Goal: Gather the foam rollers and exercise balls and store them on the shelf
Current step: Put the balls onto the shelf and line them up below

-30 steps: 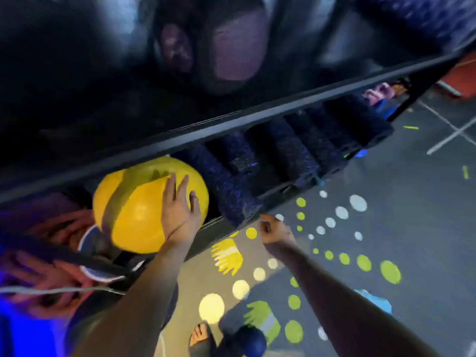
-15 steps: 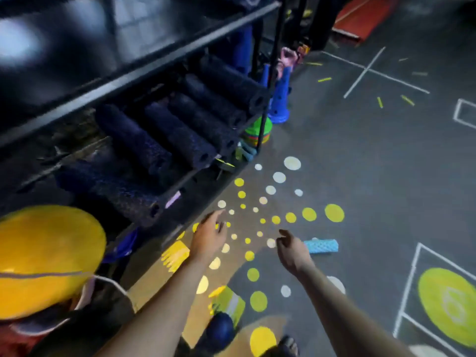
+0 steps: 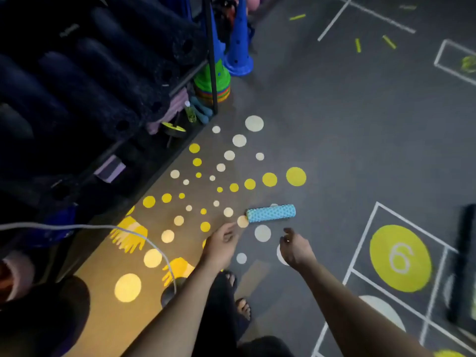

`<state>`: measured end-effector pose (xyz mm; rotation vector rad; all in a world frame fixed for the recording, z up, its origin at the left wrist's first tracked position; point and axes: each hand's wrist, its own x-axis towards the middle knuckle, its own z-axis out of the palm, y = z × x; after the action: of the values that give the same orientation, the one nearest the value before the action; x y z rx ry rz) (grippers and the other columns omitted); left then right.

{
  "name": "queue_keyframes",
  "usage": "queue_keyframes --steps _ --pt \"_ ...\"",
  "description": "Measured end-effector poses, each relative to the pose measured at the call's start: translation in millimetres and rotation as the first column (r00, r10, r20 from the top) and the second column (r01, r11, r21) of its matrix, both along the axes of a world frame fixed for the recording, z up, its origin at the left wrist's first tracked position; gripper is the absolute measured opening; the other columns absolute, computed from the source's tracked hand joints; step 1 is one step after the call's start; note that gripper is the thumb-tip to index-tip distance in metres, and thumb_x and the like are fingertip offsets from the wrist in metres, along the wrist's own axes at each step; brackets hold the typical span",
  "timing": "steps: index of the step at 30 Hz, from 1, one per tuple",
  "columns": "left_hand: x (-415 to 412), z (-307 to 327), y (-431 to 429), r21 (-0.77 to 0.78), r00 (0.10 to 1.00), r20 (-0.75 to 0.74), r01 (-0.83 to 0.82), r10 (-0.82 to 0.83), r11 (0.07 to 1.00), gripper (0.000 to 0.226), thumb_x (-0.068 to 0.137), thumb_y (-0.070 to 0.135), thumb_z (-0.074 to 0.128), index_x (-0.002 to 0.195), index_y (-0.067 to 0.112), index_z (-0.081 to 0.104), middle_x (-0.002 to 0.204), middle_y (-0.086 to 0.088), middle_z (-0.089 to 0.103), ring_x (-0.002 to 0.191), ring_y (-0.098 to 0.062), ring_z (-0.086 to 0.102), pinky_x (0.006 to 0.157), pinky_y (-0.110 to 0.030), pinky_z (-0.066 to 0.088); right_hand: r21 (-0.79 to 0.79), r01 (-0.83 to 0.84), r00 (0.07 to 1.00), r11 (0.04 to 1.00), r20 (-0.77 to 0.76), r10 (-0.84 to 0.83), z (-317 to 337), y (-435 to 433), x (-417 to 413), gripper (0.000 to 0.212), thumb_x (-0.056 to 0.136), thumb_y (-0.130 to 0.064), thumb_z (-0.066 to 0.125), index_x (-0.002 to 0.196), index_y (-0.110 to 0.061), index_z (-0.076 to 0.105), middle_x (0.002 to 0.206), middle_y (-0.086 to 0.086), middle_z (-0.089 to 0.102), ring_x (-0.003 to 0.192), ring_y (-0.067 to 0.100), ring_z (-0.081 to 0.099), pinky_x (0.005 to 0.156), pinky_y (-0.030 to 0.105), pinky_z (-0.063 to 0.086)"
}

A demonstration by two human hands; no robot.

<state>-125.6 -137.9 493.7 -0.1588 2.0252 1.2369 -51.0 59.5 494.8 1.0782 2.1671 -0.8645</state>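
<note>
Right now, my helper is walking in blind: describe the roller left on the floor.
Beside the black shelf, yellow and white dots fan across the grey floor. At their edge lies the roller: short, light blue and bumpy, unlike the long dark ones shelved.

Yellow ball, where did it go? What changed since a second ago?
The left hand let go of the yellow ball, now out of view, on the shelf. It and the right hand, both empty, reach down toward the blue roller on the floor. The dark rollers stayed in their row; the blue roller has not moved.
</note>
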Motion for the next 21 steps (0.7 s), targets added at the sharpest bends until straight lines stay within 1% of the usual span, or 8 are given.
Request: queue_keyframes --steps 3,6,8,12,15,18,19,21 --pt "-26 -35 15 -0.023 0.997 0.056 -0.052 0.053 0.998 0.030 0.100 0.015 0.058 0.128 0.024 0.064 0.112 0.009 0.064 0.096 0.000 0.060 0.070 0.000 0.041 -0.030 -0.054 0.997 0.998 0.050 0.055 -41 14 -28 0.044 0.102 -0.027 0.045 0.145 -0.017 0.046 0.140 0.013 0.060 0.130 0.036 0.055 0.110 0.040 0.043" --pt "-56 -84 39 -0.088 0.989 0.134 -0.045 0.056 0.995 0.029 0.100 0.021 0.058 0.128 0.028 0.064 0.117 0.009 0.065 0.105 -0.010 0.062 0.084 -0.022 0.049 -0.059 -0.071 0.993 0.996 0.093 0.076 -81 31 -60 0.047 0.102 -0.029 0.048 0.147 -0.019 0.044 0.142 0.012 0.058 0.129 0.034 0.055 0.108 0.042 0.046" --pt "-77 -121 61 -0.128 0.975 0.219 -0.011 0.039 0.992 0.032 0.100 0.025 0.057 0.131 0.028 0.062 0.125 0.008 0.066 0.112 -0.016 0.064 0.094 -0.030 0.050 -0.063 -0.095 0.988 0.993 0.118 0.102 -110 48 -77 0.047 0.101 -0.030 0.050 0.147 -0.019 0.045 0.144 0.010 0.056 0.129 0.033 0.055 0.107 0.042 0.046" --pt "-113 -191 112 -0.197 0.948 0.315 0.029 0.036 0.980 0.034 0.099 0.020 0.056 0.132 0.023 0.062 0.123 0.002 0.065 0.108 -0.016 0.059 0.087 -0.027 0.043 -0.061 -0.186 0.960 0.981 0.201 0.195 -184 90 -115 0.049 0.098 -0.027 0.056 0.145 -0.018 0.045 0.147 0.005 0.050 0.131 0.031 0.053 0.106 0.043 0.047" --pt "-136 -263 151 -0.218 0.945 0.321 0.019 0.053 0.976 0.032 0.098 0.021 0.056 0.129 0.026 0.064 0.130 -0.001 0.065 0.114 -0.019 0.060 0.094 -0.030 0.048 -0.060 -0.257 0.941 0.964 0.211 0.264 -271 126 -149 0.058 0.096 -0.028 0.059 0.149 -0.020 0.038 0.154 0.001 0.043 0.137 0.028 0.045 0.107 0.044 0.043" --pt "-146 -356 185 -0.232 0.946 0.321 0.025 0.053 0.972 0.031 0.098 0.028 0.057 0.129 0.032 0.063 0.131 0.000 0.064 0.118 -0.019 0.060 0.100 -0.034 0.049 -0.027 -0.495 0.835 0.868 0.261 0.484 -379 164 -166 0.069 0.097 -0.026 0.057 0.157 -0.018 0.023 0.165 0.004 0.023 0.150 0.028 0.026 0.117 0.046 0.032" --pt "-147 -390 195 -0.242 0.941 0.332 0.021 0.063 0.970 0.032 0.098 0.029 0.056 0.129 0.034 0.062 0.130 0.002 0.065 0.116 -0.018 0.060 0.098 -0.035 0.049 -0.003 -0.595 0.767 0.803 0.294 0.570 -417 176 -167 0.070 0.100 -0.024 0.053 0.160 -0.017 0.016 0.168 0.007 0.015 0.153 0.029 0.019 0.120 0.047 0.027" --pt "-145 -457 209 -0.251 0.931 0.361 0.032 0.063 0.967 0.033 0.100 0.028 0.053 0.132 0.036 0.059 0.129 0.003 0.064 0.108 -0.017 0.060 0.087 -0.031 0.048 -0.025 -0.780 0.574 0.626 0.372 0.730 -489 194 -165 0.069 0.105 -0.028 0.041 0.162 -0.019 0.002 0.169 0.012 0.000 0.156 0.033 0.005 0.123 0.056 0.015"
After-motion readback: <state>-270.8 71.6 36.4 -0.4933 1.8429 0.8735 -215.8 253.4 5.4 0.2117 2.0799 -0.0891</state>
